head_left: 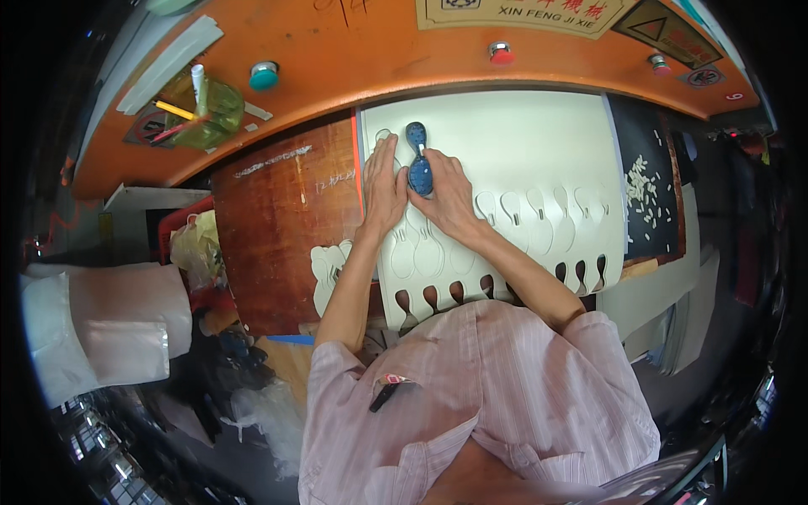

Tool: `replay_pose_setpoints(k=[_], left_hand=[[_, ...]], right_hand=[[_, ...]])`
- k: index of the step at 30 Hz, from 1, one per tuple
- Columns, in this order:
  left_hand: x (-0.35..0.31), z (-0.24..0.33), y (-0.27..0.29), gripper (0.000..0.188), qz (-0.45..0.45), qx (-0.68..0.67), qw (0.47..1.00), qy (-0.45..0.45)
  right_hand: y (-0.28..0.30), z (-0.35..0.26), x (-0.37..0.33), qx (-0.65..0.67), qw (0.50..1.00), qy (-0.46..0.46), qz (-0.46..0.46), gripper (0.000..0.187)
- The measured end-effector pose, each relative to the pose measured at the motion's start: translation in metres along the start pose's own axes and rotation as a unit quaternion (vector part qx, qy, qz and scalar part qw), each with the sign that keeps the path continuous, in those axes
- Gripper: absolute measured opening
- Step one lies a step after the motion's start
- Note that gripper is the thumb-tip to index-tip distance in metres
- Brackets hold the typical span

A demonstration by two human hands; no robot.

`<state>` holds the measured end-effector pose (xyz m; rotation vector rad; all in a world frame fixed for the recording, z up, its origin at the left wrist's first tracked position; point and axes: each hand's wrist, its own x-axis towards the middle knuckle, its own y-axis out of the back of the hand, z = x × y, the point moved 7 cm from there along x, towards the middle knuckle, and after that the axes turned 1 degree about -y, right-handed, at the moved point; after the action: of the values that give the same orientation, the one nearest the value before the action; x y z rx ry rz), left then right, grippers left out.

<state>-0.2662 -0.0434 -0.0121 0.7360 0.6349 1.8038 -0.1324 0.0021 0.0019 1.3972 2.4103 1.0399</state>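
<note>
From the head view I log the right hand [449,190] pinching the blue die [417,138] near the pale sheet's [522,135] upper left corner. Left hand [384,189] lies flat, outstretched, beside it.

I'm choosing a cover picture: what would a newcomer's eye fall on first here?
Probably the orange panel arching across the top. Next, the blue hourglass-shaped piece stands out between the left hand and right hand, on a pale sheet with spoon-shaped cutouts along its near edge.
</note>
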Motion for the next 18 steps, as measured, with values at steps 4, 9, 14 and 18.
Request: replay_pose_setpoints(k=[4, 9, 14, 18], left_hand=[[-0.023, 0.008, -0.006, 0.062, -0.022, 0.061, 0.998, 0.000], [-0.028, 0.009, -0.003, 0.062, -0.051, 0.075, 0.995, 0.051], [-0.029, -0.004, 0.000, 0.062, -0.051, 0.080, 0.993, 0.073], [-0.028, 0.000, 0.010, 0.060, -0.027, 0.081, 0.994, 0.062]], right_hand=[[0.011, 0.011, -0.021, 0.074, 0.996, -0.034, -0.030, 0.073], [0.003, 0.051, -0.025, 0.408, 0.879, -0.241, -0.059, 0.071], [0.048, 0.075, -0.026, 0.502, 0.820, -0.276, -0.009, 0.073], [0.095, 0.069, -0.045, 0.270, 0.944, -0.191, 0.017, 0.077]])
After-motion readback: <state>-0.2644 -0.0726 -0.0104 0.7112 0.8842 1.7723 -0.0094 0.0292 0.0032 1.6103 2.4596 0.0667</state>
